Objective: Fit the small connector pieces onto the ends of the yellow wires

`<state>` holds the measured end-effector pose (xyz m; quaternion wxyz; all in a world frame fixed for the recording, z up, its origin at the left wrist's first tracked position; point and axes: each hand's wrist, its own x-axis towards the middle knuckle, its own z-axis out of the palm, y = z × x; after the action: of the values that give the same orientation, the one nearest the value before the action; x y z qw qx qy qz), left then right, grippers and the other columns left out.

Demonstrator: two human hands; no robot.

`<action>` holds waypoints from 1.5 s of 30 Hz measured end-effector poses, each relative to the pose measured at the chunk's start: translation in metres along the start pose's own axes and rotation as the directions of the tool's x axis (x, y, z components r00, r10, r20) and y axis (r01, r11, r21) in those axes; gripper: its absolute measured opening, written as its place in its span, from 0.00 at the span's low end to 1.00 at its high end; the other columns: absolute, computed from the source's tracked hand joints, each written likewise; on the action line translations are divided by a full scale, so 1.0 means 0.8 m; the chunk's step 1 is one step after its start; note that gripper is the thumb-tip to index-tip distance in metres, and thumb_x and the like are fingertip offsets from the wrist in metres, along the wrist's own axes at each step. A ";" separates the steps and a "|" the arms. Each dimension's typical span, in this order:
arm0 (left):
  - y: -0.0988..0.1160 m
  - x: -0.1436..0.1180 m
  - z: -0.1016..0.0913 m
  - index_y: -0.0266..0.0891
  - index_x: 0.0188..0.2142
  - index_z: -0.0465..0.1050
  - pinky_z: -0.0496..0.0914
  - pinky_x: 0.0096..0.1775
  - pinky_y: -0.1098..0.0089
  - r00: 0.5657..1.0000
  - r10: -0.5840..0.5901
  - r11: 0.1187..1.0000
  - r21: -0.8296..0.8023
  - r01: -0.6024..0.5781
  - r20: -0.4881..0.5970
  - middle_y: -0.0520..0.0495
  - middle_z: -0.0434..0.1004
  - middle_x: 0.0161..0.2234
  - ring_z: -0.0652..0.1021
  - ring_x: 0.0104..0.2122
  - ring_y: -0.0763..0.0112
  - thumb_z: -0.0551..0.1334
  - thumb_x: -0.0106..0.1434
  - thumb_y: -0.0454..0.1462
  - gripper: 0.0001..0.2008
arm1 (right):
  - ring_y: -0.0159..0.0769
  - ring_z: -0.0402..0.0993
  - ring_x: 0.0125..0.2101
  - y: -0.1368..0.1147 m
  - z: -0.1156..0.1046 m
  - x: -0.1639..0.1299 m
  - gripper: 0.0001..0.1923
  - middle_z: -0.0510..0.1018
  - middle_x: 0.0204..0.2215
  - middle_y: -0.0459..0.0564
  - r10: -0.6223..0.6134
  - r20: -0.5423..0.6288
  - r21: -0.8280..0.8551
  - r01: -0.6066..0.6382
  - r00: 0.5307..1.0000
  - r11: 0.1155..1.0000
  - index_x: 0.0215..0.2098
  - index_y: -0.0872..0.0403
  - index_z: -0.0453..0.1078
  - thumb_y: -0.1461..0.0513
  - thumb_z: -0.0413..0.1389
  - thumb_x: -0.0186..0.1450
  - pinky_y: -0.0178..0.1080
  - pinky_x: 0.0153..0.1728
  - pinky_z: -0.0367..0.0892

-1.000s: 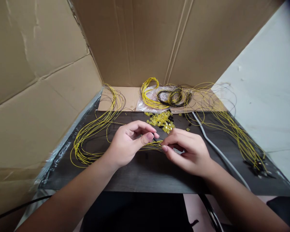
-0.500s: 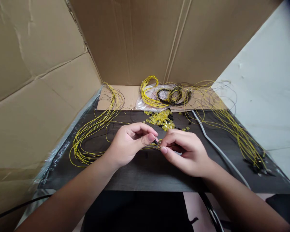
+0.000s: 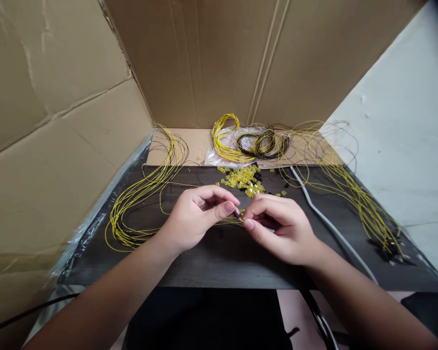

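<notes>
Both hands meeting in the middle of the dark counter (image 3: 219,262), just in front of the pile of small yellow pieces (image 3: 243,178). Left hand (image 3: 195,218) with thumb and first finger pinched shut on a tiny black piece (image 3: 236,213). Right hand (image 3: 282,228) pinched shut too, holding the end of a thin yellow wire (image 3: 230,219) right against that black piece. Fingertips of the two hands almost touching.

Compared with a second ago, right hand a little closer to the left, and the small gap between the two pinches now nearly gone. Wire end pushed up to the black piece, perhaps going into it; too small to tell if already inside. Looks like the joining step nearly done, but not sure.

Rest of the wire trailing left from the pile, into a big loose loop bundle of yellow wires (image 3: 142,209). Behind the pile, a clear bag with yellow and black coils (image 3: 251,143). To the right of the pile, a grey cable (image 3: 324,221) and another long bunch of yellow wires (image 3: 365,209). Cardboard walls (image 3: 58,121) standing round the back and left.
</notes>
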<state>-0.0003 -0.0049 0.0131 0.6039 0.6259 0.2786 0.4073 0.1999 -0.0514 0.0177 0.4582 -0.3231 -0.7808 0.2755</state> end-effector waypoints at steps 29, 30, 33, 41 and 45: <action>0.001 -0.002 0.000 0.38 0.36 0.79 0.73 0.37 0.74 0.993 0.098 0.971 0.226 -0.081 -0.065 0.48 0.82 0.33 0.79 0.32 0.74 0.69 0.61 0.39 0.07 | 0.24 0.62 0.23 0.003 0.001 0.001 0.04 0.69 0.24 0.43 0.018 -0.012 0.002 -0.018 1.000 1.000 0.31 0.56 0.68 0.69 0.58 0.63 0.30 0.23 0.58; 0.001 -0.002 0.000 0.37 0.36 0.79 0.73 0.37 0.74 0.993 0.094 0.970 0.232 -0.077 -0.066 0.47 0.82 0.33 0.79 0.32 0.73 0.69 0.61 0.40 0.08 | 0.24 0.62 0.23 0.003 0.001 0.001 0.04 0.69 0.24 0.43 0.019 -0.010 0.005 -0.019 1.000 1.000 0.31 0.56 0.68 0.69 0.58 0.63 0.30 0.24 0.58; 0.002 -0.001 0.000 0.37 0.35 0.79 0.73 0.36 0.73 0.994 0.088 0.969 0.238 -0.070 -0.063 0.46 0.82 0.33 0.79 0.32 0.72 0.69 0.61 0.41 0.09 | 0.24 0.62 0.23 0.003 0.001 0.001 0.04 0.69 0.24 0.43 0.028 0.001 0.006 -0.028 1.000 1.000 0.31 0.56 0.68 0.69 0.58 0.63 0.30 0.24 0.58; 0.003 -0.002 0.001 0.36 0.36 0.79 0.73 0.36 0.74 0.997 0.053 0.981 0.190 -0.043 -0.051 0.47 0.82 0.33 0.79 0.31 0.73 0.69 0.61 0.41 0.09 | 0.24 0.62 0.23 0.001 0.001 0.001 0.04 0.69 0.24 0.43 0.028 0.002 -0.004 -0.028 1.000 1.000 0.31 0.56 0.67 0.69 0.58 0.63 0.30 0.24 0.57; 0.003 -0.003 0.001 0.37 0.36 0.79 0.73 0.37 0.75 0.998 0.054 0.982 0.182 -0.046 -0.043 0.47 0.82 0.33 0.79 0.32 0.73 0.69 0.61 0.40 0.08 | 0.24 0.62 0.23 0.001 0.001 0.001 0.04 0.70 0.24 0.44 0.041 0.011 -0.010 -0.041 0.999 0.999 0.31 0.56 0.68 0.68 0.57 0.63 0.31 0.24 0.58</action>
<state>-0.0007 -0.0075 0.0149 0.5272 0.6751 0.3132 0.4102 0.1992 -0.0502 0.0173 0.4466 -0.3398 -0.7779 0.2827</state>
